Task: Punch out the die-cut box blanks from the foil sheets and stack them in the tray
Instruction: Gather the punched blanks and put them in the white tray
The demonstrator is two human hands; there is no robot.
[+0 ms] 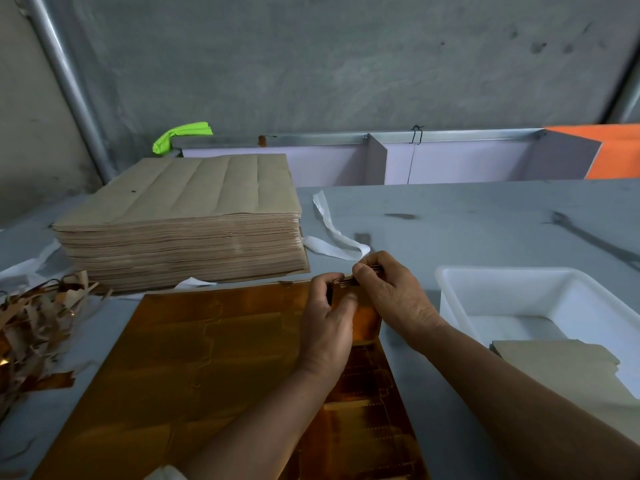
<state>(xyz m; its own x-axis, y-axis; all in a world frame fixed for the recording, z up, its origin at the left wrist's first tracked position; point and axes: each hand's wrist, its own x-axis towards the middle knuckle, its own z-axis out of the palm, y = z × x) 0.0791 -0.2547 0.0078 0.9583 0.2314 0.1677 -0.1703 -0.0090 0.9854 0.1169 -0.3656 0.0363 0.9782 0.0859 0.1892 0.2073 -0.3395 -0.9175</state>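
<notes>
1. Copper-coloured foil sheets (214,358) lie on the grey bench (485,220), near the middle.
2. Left hand (327,327) and right hand (394,299) both pinch a small wad of cut pieces (349,279) at the sheets' far right corner, fingers (372,264) curled round it.
3. White tray (450,299) sits right, holding tan blanks (561,362) at its near end.
4. Tall brown sheet stack (180,230) stands far left; scraps (34,323) lie left.

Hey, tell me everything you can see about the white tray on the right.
The tray is a white plastic-looking tub, rectangular with rounded corners and a thick rim, level on the grey table. A small stack of tan blanks lies flat in its near part. The right forearm hides its near-left corner. No hand touches it.
</notes>
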